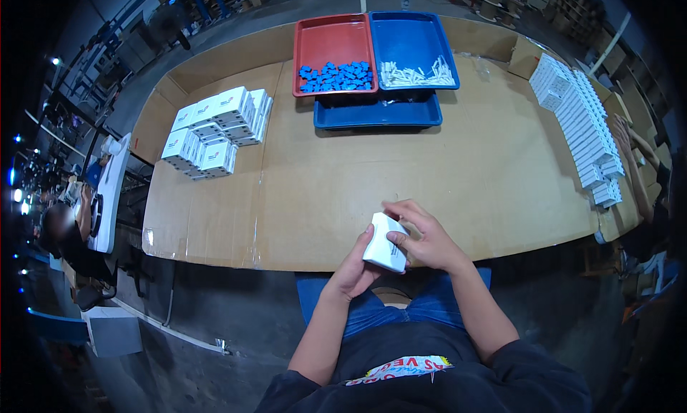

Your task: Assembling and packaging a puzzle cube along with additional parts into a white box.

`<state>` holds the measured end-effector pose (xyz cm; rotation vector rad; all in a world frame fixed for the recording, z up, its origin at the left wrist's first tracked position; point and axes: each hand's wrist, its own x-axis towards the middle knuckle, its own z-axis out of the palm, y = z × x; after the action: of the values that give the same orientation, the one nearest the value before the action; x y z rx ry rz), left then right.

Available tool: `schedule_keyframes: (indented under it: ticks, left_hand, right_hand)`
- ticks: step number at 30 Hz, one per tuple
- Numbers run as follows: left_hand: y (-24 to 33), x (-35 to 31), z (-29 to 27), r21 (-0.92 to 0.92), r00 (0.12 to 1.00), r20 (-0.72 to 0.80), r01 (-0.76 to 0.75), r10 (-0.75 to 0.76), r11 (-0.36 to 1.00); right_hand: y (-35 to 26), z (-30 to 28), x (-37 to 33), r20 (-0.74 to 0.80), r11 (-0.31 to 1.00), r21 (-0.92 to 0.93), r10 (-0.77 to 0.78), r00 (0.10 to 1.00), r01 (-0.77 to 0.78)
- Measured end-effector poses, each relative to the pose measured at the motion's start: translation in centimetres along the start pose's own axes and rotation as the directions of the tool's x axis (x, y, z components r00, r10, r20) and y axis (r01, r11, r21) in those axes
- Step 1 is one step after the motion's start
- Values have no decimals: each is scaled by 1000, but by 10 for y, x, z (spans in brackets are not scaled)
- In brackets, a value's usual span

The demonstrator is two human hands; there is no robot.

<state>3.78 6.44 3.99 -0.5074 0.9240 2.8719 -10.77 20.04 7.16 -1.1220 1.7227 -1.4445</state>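
A small white box (385,245) is held between my two hands just over the front edge of the table, tilted. My left hand (353,268) grips it from the left and below, thumb along its side. My right hand (422,235) holds its right side, with the thumb pressed on its face and the fingers bent over the upper end. What lies under the right fingers is hidden.
A red tray (334,41) holds blue plastic pieces (336,77). Beside it, a blue tray (411,33) holds white sticks (418,74); another blue tray (378,117) sits below. White boxes (215,127) are stacked left, more white boxes (576,127) right. A co-worker's hand (624,135) is near these.
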Motion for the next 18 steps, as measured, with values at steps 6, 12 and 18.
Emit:
schedule_keyframes:
  ticks: [6, 12, 18]
  left_hand:
    - [-36, 1, 29, 52, 970, -233, -53, 64, 997]
    - [-59, -10, 37, -5, 959, -263, -114, 109, 993]
    - [-67, -16, 39, 10, 943, -294, -159, 154, 987]
  right_hand:
    - [17, 11, -38, -98, 946, -200, -278, 956, 255]
    - [38, 30, -48, -76, 843, -348, -461, 884, 409]
    - [39, 44, -57, -117, 807, -420, -502, 857, 415]
